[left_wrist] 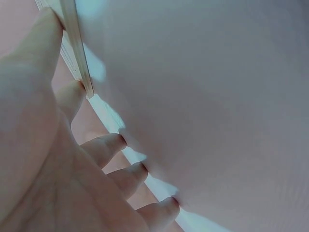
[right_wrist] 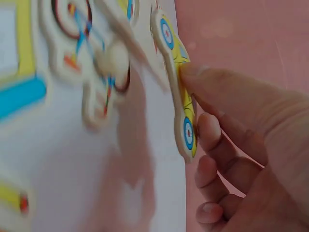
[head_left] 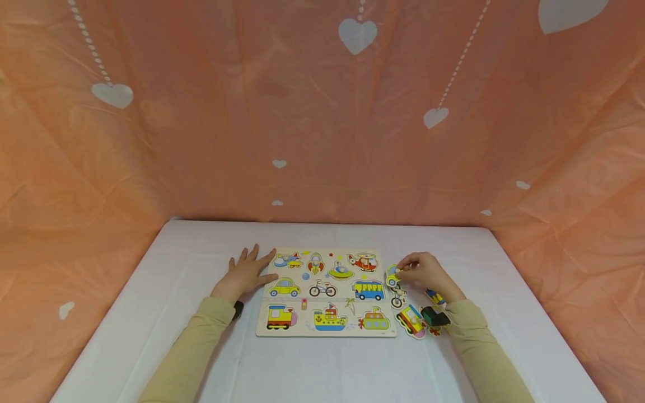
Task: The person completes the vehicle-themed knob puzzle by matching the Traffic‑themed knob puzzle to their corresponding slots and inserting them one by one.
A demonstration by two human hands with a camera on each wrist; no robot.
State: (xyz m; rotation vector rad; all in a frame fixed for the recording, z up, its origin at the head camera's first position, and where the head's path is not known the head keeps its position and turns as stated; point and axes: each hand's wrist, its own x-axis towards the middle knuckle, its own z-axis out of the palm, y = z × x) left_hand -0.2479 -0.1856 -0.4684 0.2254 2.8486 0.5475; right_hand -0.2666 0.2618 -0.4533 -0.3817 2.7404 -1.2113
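A wooden puzzle board (head_left: 326, 330) printed with vehicles lies flat on the white table. My left hand (head_left: 243, 280) is spread at its upper left; thumb and index finger touch the board's edge, while the other fingertips rest on the table. To the right of the board, my right hand (head_left: 427, 274) pinches a yellow car puzzle piece (right_wrist: 184, 96), tilted and raised off the table in the right wrist view. Just below it lies a bicycle piece (head_left: 398, 299) with a round knob. A train piece (head_left: 412, 321) sits lower, near the board's right edge.
More pieces lie near the right wrist, among them a blue and yellow piece (head_left: 435, 296), partly hidden by the arm. A dark wristband device (head_left: 435, 317) covers part of another piece. Behind the table (head_left: 312, 369) hangs an orange curtain (head_left: 322, 129) with white hearts.
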